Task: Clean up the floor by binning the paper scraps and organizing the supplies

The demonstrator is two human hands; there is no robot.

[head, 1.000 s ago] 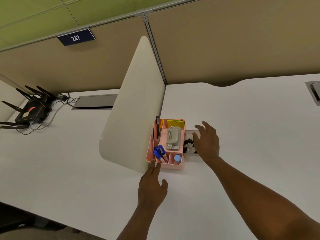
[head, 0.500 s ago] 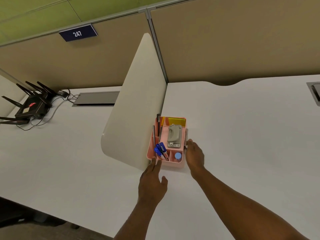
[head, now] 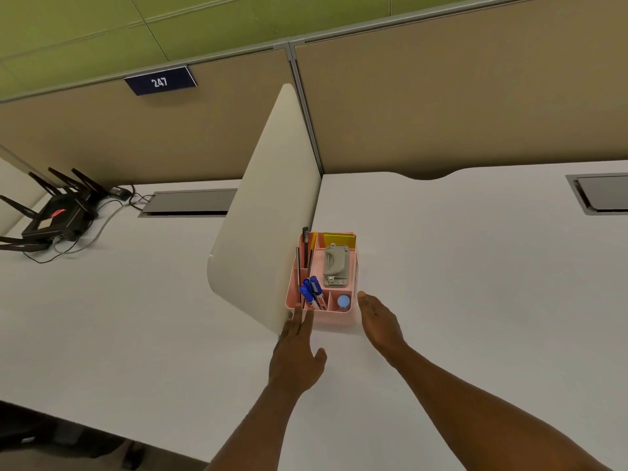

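While both hands are flanking the pink organizer (head: 334, 317) on the white table (head: 475, 300), neither grip is holding anything; the left hand (head: 297, 360) is lying flat, fingers touching the near left corner, and the right hand (head: 380, 322) is open beside the near right wall; steadying it squarely against the cream divider (head: 265, 215) probably calls for even, gentle pressure from both sides, so the blue markers (head: 311, 290) and grey hole punch (head: 335, 265) farther in are not tipping.
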